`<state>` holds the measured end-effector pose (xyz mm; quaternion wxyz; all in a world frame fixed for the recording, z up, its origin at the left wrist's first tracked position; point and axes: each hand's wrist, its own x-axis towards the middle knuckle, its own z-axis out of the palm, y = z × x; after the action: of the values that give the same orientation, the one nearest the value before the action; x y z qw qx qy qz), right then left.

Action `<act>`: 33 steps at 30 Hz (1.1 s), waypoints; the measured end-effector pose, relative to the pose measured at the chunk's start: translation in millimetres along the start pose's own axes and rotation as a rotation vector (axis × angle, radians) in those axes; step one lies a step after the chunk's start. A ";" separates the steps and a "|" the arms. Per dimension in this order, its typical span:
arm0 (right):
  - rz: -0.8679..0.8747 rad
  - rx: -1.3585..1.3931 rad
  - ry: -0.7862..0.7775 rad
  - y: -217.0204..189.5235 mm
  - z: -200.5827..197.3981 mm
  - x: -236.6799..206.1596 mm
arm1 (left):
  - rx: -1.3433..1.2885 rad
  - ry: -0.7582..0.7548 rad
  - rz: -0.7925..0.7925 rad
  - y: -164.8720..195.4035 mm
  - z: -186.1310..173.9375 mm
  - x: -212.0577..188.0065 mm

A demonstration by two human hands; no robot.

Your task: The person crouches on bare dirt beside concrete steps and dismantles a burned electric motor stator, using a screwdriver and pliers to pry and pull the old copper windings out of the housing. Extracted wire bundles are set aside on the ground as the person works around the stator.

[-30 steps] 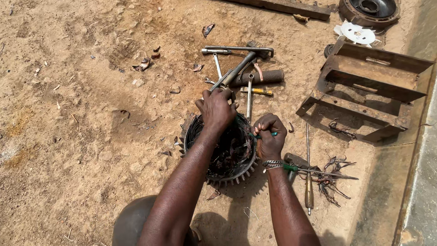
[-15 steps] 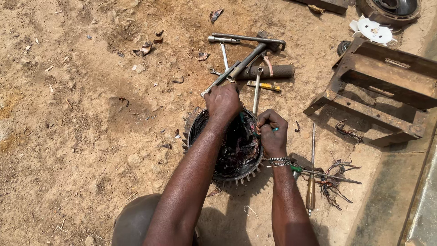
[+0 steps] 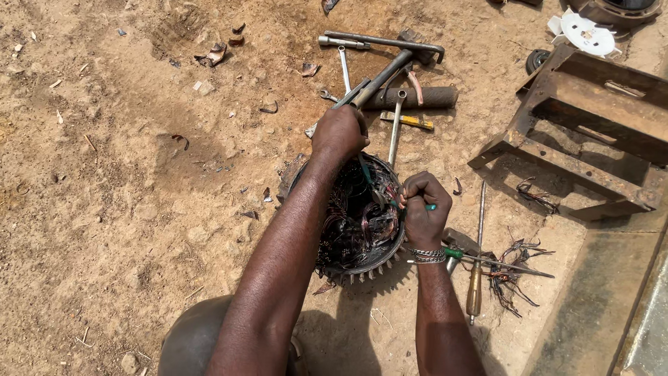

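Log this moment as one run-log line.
left hand: gripping motor stator rim | right hand: fist on green-handled tool, tip in the windings | ground: wrenches, metal frame

We count two bare hands, the left hand and the right hand, over one round finned metal motor housing full of copper windings. On the sandy ground lie one rusty angle-iron frame, one white plastic fan disc, two wooden-handled screwdrivers, and one dark cylindrical bar.
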<state>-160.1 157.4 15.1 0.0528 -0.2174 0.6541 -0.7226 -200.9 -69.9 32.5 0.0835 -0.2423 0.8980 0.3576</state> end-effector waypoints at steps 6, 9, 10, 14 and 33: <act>0.058 -0.132 0.009 1.6 5.3 5.8 | 0.088 -0.064 0.004 2.9 -6.7 4.3; 0.216 0.192 0.135 3.9 1.1 14.9 | -0.020 -0.106 -0.012 8.0 -2.7 6.3; 0.223 0.201 0.144 4.6 0.4 17.0 | -0.010 -0.090 -0.015 8.8 -0.7 6.9; 0.164 0.097 0.090 6.2 3.9 16.8 | 0.016 -0.072 -0.014 6.7 5.3 9.2; 0.255 0.574 -0.410 43.1 -3.5 43.5 | -0.016 0.012 0.204 39.1 21.6 -76.2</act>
<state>-209.6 138.9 -16.1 0.3312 -0.2507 0.4224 -0.8056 -154.5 -2.0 64.9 0.0394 -0.1525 0.9156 0.3700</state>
